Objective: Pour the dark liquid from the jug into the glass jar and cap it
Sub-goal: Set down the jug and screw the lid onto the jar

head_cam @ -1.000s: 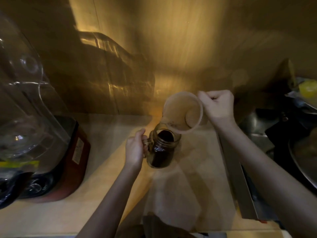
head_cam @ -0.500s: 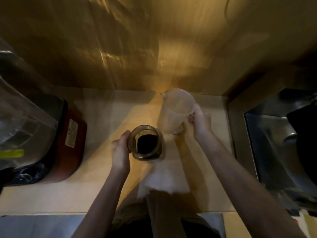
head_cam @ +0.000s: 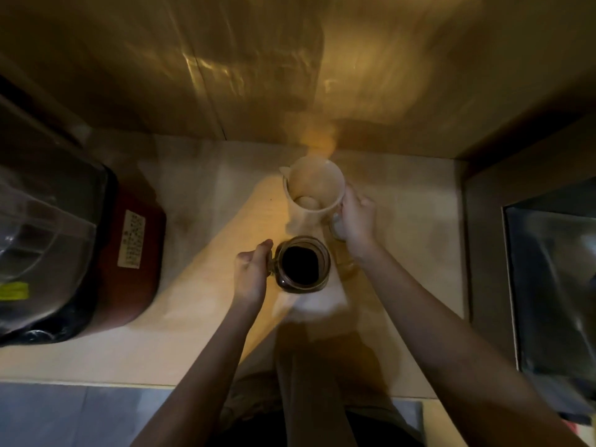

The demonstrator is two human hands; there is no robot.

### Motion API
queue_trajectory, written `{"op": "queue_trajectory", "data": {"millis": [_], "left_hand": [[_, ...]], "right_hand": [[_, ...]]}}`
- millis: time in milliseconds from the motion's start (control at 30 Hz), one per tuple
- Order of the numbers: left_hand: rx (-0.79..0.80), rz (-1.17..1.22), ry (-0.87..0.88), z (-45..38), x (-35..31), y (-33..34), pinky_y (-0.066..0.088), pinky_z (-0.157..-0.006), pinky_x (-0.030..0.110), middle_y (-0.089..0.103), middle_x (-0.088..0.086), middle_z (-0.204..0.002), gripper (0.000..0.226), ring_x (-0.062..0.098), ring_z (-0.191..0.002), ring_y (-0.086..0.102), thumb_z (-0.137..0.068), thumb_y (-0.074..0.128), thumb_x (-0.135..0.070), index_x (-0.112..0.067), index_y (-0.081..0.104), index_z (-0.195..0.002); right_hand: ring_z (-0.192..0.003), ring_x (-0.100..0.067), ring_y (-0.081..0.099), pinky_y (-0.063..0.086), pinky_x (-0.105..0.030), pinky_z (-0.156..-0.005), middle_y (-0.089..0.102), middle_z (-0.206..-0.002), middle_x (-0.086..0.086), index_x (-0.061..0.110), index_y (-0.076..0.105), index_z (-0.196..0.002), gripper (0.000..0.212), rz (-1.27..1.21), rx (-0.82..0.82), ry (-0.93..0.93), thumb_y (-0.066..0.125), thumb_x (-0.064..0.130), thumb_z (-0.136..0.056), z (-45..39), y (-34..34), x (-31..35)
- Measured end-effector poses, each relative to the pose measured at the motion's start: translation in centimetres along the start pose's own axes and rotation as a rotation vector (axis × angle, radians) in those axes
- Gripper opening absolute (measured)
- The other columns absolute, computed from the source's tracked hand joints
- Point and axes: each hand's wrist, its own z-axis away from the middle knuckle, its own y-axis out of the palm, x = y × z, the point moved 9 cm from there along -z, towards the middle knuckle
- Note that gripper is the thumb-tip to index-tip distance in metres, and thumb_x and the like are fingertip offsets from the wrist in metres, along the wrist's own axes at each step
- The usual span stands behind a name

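Note:
A glass jar with a side handle stands on the pale counter, filled with dark liquid and uncapped. My left hand grips its handle on the left side. Just behind it stands a translucent white jug, upright, with no dark liquid visible inside and its spout pointing back left. My right hand is closed around the jug's handle on its right side. No cap is visible.
A large appliance with a red base and clear cover fills the left of the counter. A metal sink lies at the right. A wooden wall rises close behind the jug.
The jug has gone from tipped over the jar to upright on the counter behind it. My view has tilted down. Both hands keep their grips.

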Motion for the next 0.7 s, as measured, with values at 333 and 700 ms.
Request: {"op": "queue_trajectory", "data": {"millis": [333,700], "left_hand": [[0.007,-0.063,-0.043,-1.0,2.4,1.4,0.033,-0.055,0.029,0.038,-0.006,-0.036,0.045,0.009,-0.042,0.037,-0.086,0.051,-0.023,-0.012,0.042,-0.043],[0.066,-0.155,0.019,-0.8,2.8,1.1,0.037,-0.053,0.020,0.049,0.016,-0.058,0.044,0.015,-0.054,0.047,-0.090,0.045,-0.023,0.010,0.057,-0.063]], "right_hand": [[-0.064,-0.008,0.050,0.040,-0.029,-0.067,0.055,-0.061,0.006,0.020,0.056,-0.057,0.037,0.023,-0.046,-0.055,0.050,0.013,-0.093,-0.7,-2.4,0.1],[-0.127,-0.029,0.036,0.026,-0.025,-0.099,0.048,-0.134,-0.010,0.008,0.047,-0.132,0.080,0.741,0.230,-0.183,0.056,0.047,-0.062,-1.1,-3.3,-4.1]]}}
